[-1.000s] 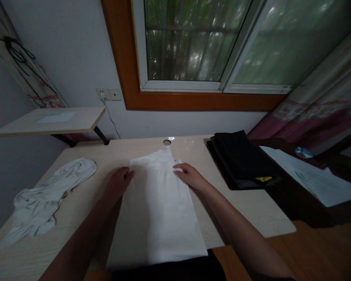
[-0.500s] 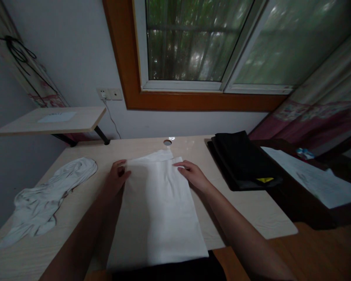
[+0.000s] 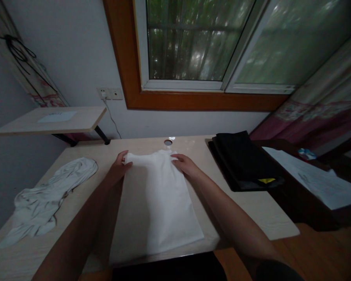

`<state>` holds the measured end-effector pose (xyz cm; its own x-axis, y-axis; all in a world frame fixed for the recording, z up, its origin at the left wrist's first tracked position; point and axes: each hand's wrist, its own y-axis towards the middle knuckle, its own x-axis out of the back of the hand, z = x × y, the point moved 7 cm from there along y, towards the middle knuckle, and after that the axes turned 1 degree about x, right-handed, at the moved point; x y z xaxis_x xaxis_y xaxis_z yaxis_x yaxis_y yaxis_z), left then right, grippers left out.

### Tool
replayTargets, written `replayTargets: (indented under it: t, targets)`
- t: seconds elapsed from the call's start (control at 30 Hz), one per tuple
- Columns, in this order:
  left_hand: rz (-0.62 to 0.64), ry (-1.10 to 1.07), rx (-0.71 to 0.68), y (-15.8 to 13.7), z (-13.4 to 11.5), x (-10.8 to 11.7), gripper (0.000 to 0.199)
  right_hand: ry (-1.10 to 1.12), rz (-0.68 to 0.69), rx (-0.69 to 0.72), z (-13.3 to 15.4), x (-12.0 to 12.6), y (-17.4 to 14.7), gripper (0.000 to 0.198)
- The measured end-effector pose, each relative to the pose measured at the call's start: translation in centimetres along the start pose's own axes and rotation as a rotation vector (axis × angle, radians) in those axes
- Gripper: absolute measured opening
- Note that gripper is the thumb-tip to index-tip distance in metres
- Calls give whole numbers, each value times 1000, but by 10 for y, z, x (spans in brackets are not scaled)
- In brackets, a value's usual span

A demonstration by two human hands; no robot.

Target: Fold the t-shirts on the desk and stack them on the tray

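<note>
A white folded cloth garment (image 3: 158,207) lies flat on the pale wooden table (image 3: 236,218), its near edge close to the table's front. My left hand (image 3: 119,168) pinches its far left corner between thumb and fingers. At the far right corner, my right hand (image 3: 185,164) grips the fabric the same way. Between the hands the far edge looks a little rumpled. What kind of garment it is cannot be made out.
A crumpled white garment (image 3: 55,191) lies at the table's left. Folded black cloth items (image 3: 240,156) are stacked on the right. A small raised shelf (image 3: 84,123) stands back left. A round cable hole (image 3: 168,143) sits near the back edge.
Both hands have moved slightly away from me, drawing the white garment with them. Its near edge has shifted farther onto the table. The right hand has also moved a little left.
</note>
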<state>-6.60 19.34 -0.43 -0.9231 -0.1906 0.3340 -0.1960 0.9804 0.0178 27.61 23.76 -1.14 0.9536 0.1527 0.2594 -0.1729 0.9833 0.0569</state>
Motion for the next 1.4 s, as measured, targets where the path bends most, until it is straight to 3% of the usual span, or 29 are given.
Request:
replayTargets:
  t: [0.1,0.23,0.33,0.47,0.6,0.7,0.77,0.87,0.97,1.03,1.1,1.2,1.4]
  targets:
    - [-35,6,-49,2,-7,-2,70,-25,-25,16,-6,1,0,38]
    - [-8,-280,-90,6,-28,0,68,77,-87,150,17,10,-3,37]
    - [-18,-396,-65,16,-28,3,71,160,-128,177,25,14,4,39]
    - [-181,-170,29,31,-1,10,63,-12,-104,51,5,7,26,44]
    - [-173,-22,74,32,20,8,62,-108,-81,25,-13,2,34,43]
    - [-157,70,67,28,22,8,63,-136,-80,60,-16,3,28,47]
    - [-193,148,-13,22,13,10,59,-191,-90,115,-13,6,21,50]
    - [-231,393,-277,2,-11,6,47,-286,-102,230,-4,9,3,54]
    - [-97,652,-557,-33,-27,-14,35,-342,-81,333,2,10,-21,53]
    - [35,767,-668,-60,-26,-28,32,-383,-40,395,4,7,-39,48]
    - [132,855,-722,-81,-22,-38,36,-447,12,456,6,3,-55,42]
    - [160,924,-730,-94,-16,-44,42,-625,69,526,8,-4,-71,39]
    - [148,925,-714,-70,-11,-50,46,-867,84,550,12,-10,-60,43]
